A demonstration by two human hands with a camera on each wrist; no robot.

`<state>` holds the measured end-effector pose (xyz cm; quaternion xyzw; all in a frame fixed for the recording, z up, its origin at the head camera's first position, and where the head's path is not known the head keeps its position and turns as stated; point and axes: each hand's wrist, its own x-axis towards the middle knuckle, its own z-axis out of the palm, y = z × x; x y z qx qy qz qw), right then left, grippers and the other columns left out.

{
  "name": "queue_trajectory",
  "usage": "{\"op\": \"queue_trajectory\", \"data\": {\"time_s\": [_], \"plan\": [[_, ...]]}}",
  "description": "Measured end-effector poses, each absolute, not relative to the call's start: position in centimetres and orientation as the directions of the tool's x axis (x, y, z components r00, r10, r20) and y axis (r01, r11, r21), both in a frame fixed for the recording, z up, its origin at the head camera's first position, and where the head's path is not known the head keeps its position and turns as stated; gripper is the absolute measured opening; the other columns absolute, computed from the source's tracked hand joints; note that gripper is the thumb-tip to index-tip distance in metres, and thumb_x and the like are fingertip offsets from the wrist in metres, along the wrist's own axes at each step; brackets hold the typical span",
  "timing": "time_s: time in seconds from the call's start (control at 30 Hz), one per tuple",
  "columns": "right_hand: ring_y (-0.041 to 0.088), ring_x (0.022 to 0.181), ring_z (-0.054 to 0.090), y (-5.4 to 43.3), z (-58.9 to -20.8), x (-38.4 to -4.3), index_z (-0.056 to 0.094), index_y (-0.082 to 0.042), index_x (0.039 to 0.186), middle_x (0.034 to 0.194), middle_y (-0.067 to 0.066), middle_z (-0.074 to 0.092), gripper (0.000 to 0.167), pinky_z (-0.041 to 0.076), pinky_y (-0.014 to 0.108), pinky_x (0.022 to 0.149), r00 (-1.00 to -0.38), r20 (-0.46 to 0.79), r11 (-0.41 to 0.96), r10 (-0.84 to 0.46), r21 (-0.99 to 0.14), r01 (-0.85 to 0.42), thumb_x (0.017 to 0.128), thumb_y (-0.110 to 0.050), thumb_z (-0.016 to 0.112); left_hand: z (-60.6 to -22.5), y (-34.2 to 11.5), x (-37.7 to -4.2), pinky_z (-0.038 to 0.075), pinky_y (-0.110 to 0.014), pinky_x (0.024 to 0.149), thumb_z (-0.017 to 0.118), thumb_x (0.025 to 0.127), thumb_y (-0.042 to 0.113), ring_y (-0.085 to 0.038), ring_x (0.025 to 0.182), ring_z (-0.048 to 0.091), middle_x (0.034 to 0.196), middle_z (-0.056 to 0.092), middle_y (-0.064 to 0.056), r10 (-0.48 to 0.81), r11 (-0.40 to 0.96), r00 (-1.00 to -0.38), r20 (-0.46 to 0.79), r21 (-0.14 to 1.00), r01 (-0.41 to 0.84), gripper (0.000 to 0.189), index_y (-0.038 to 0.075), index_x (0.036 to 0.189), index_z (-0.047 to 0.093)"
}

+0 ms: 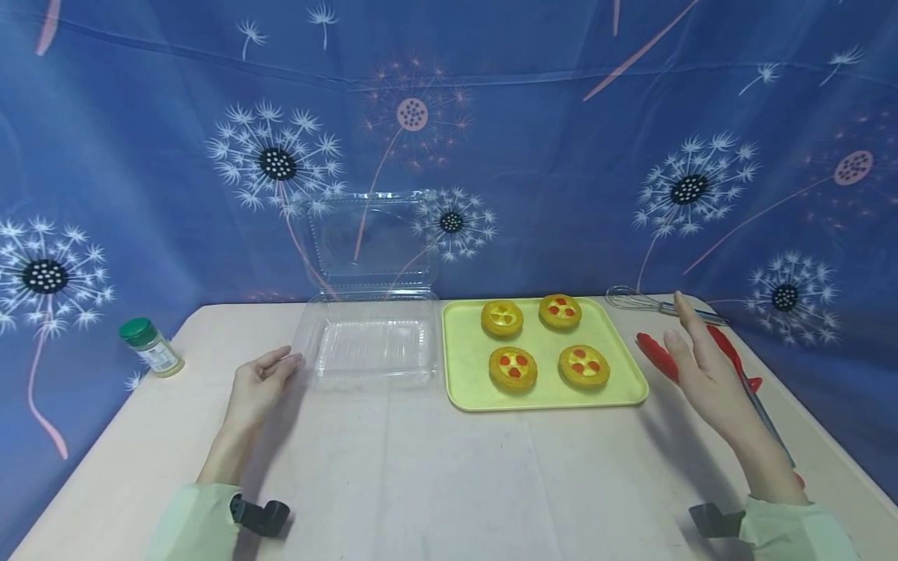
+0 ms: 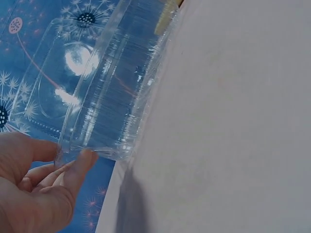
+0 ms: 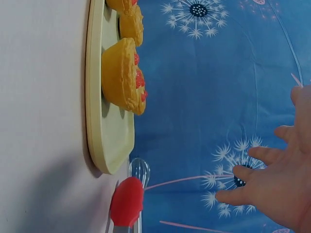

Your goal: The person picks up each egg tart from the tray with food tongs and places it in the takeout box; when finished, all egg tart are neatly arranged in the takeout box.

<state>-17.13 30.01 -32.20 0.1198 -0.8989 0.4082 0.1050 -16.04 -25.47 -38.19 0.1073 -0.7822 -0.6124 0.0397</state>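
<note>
A clear plastic clamshell container (image 1: 372, 339) stands with its lid (image 1: 372, 241) raised against the backdrop. My left hand (image 1: 261, 389) is at its left side, with the thumb and fingers pinching the rim corner in the left wrist view. My right hand (image 1: 715, 382) is held in the air with fingers spread, holding nothing. Below and around it lie red-tipped tongs (image 1: 657, 357), partly hidden by the hand. Left of that hand, a pale yellow tray (image 1: 477, 396) carries several tarts (image 1: 513, 368), topped with red or yellow pieces.
A whisk (image 1: 634, 300) lies at the back right, behind the tongs. At the table's left edge stands a small green-capped shaker jar (image 1: 150, 347). A blue dandelion-print cloth (image 1: 533, 195) hangs right behind the table (image 1: 435, 483).
</note>
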Motion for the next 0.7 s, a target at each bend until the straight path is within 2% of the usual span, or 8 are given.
{"op": "queue_trajectory", "data": {"time_s": [0.5,0.6,0.7], "plan": [[0.044,0.146,-0.001,32.1,-32.9,-16.4,-0.001,-0.033,0.156,0.164,0.012,0.0,0.062,0.004,0.081,0.104,-0.954,0.281,0.626,-0.105,-0.727,-0.283,0.107,-0.026,0.036,-38.4,-25.2,-16.8,0.052,-0.01,0.087,0.045,0.103,0.01,0.015,0.086,0.058,0.138,0.044,-0.029,-0.199,0.176,-0.972,-0.124,0.971,-0.16,0.05,-0.013,0.145,0.031],[0.047,0.145,0.0,32.3,-32.9,-16.6,-0.002,-0.031,0.157,0.164,0.014,0.0,0.063,0.005,0.082,0.103,-0.955,0.281,0.633,-0.092,-0.724,-0.274,0.107,-0.027,0.036,-38.5,-25.6,-16.6,0.053,-0.01,0.086,0.045,0.103,0.009,0.014,0.085,0.06,0.129,0.058,-0.019,-0.196,0.147,-0.973,-0.122,0.977,-0.152,0.05,-0.014,0.145,0.03],[0.048,0.145,0.002,32.4,-33.0,-16.8,-0.004,-0.03,0.157,0.164,0.015,0.0,0.067,0.007,0.083,0.102,-0.962,0.269,0.666,-0.054,-0.708,-0.235,0.106,-0.031,0.039,-38.5,-26.0,-16.3,0.053,-0.01,0.084,0.046,0.102,0.007,0.012,0.083,0.062,0.106,0.071,0.003,-0.187,0.091,-0.976,-0.114,0.987,-0.133,0.052,-0.016,0.145,0.027]]}}
